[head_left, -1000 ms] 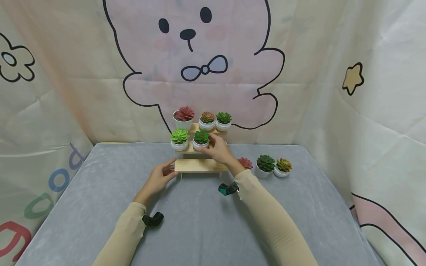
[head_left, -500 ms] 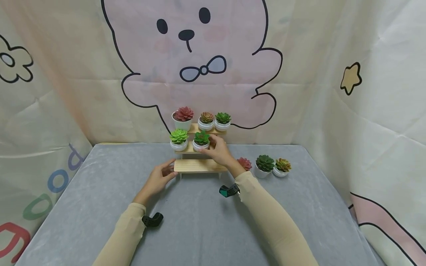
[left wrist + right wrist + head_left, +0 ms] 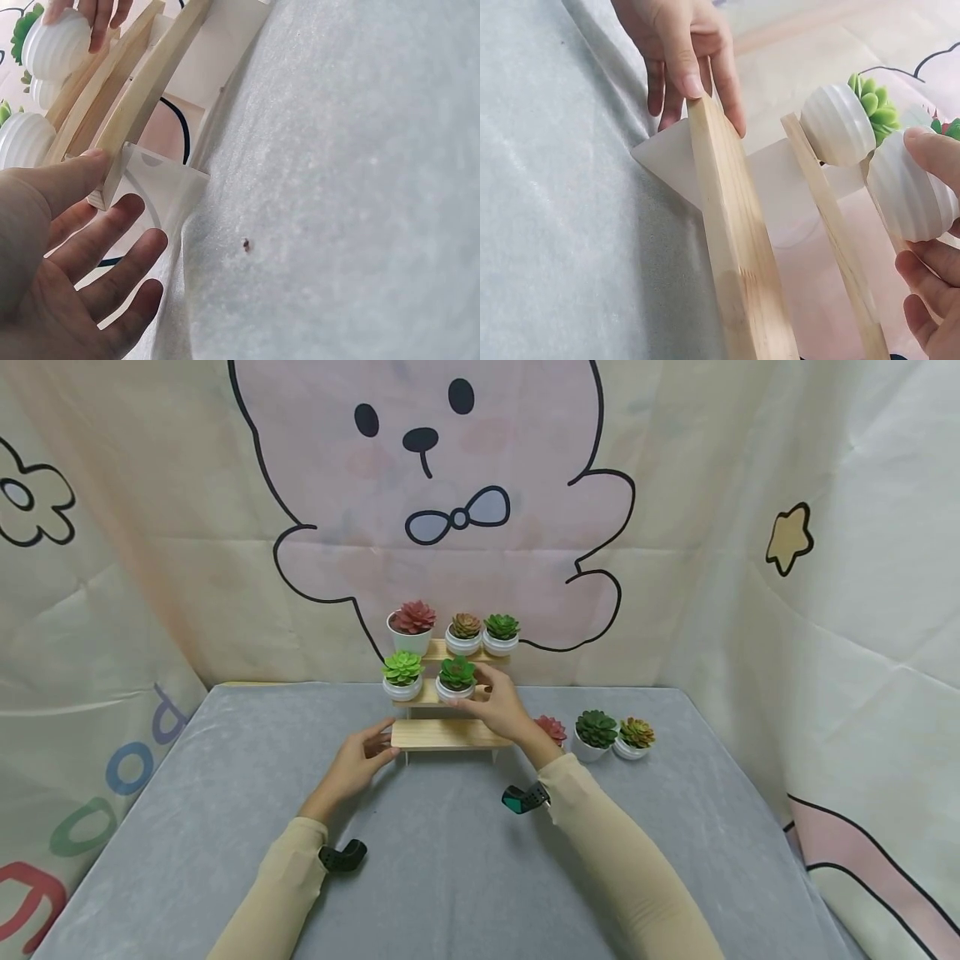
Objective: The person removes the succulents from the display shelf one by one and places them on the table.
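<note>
Dark-green succulent [image 3: 457, 675] is just left of my right grip [image 3: 501, 703], which pinches its white pot, roughly upright at the middle tier [image 3: 427, 697]; I can't tell if its base touches. Left grip [image 3: 358, 760], farther off, holds the bottom step's [image 3: 450, 734] left end, thumb on top. Both boards run left-right. Light-green succulent [image 3: 402, 670] stands left, gap between; three potted plants [image 3: 464, 639] behind, higher. Right wrist partly hides a red plant [image 3: 552, 729] on the counter [image 3: 450, 860].
</note>
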Available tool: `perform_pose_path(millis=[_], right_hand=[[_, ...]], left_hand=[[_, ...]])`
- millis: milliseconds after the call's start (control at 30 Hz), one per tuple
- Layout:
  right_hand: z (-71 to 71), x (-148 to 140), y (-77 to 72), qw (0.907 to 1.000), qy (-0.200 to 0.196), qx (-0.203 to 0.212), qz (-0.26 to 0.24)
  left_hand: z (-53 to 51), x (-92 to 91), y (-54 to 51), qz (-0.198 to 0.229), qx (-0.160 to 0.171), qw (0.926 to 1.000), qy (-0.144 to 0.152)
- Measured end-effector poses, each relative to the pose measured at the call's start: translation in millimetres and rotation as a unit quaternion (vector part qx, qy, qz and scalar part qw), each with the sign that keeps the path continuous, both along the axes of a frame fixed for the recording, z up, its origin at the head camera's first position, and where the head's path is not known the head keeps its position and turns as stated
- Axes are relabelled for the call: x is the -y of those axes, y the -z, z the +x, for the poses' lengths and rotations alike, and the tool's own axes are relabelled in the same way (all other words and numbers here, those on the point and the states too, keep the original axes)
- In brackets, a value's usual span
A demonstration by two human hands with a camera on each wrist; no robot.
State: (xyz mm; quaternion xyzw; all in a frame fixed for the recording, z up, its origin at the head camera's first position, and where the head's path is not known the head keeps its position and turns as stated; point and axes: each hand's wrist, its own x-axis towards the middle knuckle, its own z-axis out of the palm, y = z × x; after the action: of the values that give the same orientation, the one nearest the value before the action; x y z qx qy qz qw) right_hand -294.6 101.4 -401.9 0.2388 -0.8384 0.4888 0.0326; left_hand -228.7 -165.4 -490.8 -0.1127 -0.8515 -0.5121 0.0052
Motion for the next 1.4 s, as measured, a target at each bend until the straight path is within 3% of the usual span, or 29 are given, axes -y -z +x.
perform_pose_path(millis=[300,900,1400], right_hand=[[9.2,-11,-3.8,0.9999,0.003,0.012,0.009],[26.1,-33,-4.0,0.9998,0.003,-0.013,0.017],[39.7,-50,-3.2,0.9999,0.008,-0.007,0.010]], left_hand=[[-0.7,0.7,1.3,0.005,-0.005,1.0000,0.004],[-0.3,2.0,1.1,0.003,-0.008,0.9999,0.005],[1.0,-0.3,-0.2,0.002,-0.010,0.9999,0.002]])
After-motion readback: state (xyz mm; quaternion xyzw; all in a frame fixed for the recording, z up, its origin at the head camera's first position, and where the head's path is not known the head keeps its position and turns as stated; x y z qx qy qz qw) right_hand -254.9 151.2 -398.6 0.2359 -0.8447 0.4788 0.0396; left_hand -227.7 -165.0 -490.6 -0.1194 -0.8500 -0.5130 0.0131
